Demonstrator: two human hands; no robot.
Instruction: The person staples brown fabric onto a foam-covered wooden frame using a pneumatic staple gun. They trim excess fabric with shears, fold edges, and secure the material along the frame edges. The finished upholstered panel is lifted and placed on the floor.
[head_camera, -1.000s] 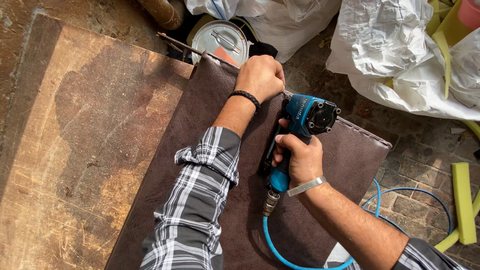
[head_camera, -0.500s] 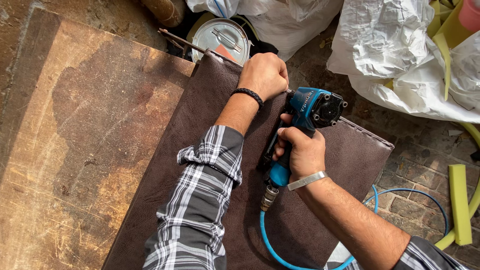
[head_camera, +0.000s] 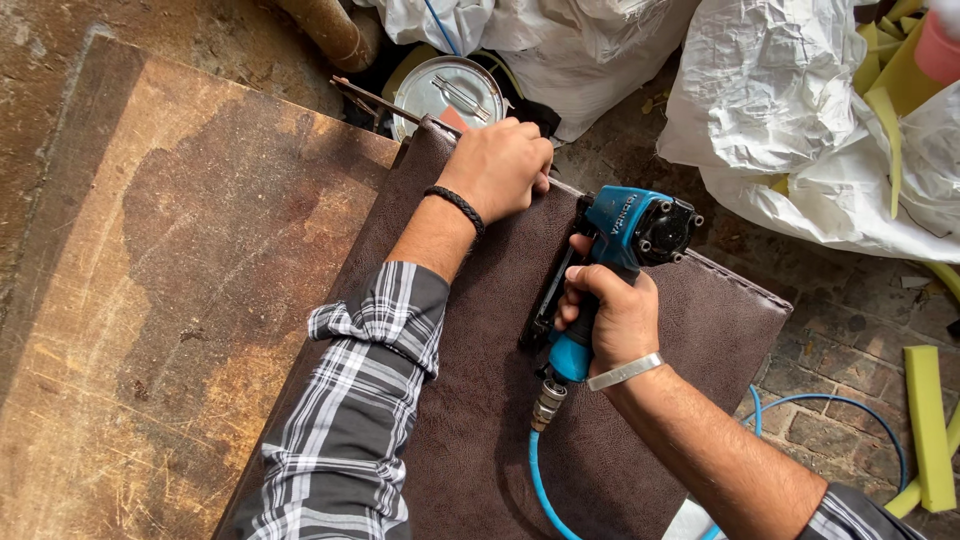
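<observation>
A dark brown leather-like panel (head_camera: 500, 400) lies across a worn wooden table (head_camera: 170, 300). My left hand (head_camera: 498, 168) grips the panel's far edge with fingers curled over it; a black band is on that wrist. My right hand (head_camera: 610, 318) is wrapped around the handle of a blue pneumatic staple gun (head_camera: 625, 240), whose nose rests on the panel near the far edge, just right of my left hand. A blue air hose (head_camera: 545, 485) runs from the gun's base toward me.
A round metal tin lid (head_camera: 447, 95) sits beyond the panel's edge. White plastic bags (head_camera: 790, 110) are piled at the back right. Yellow foam strips (head_camera: 930, 425) lie on the brick floor at the right.
The staple gun and my right hand have shifted slightly to the right along the panel's far edge. My left hand keeps its grip on the edge.
</observation>
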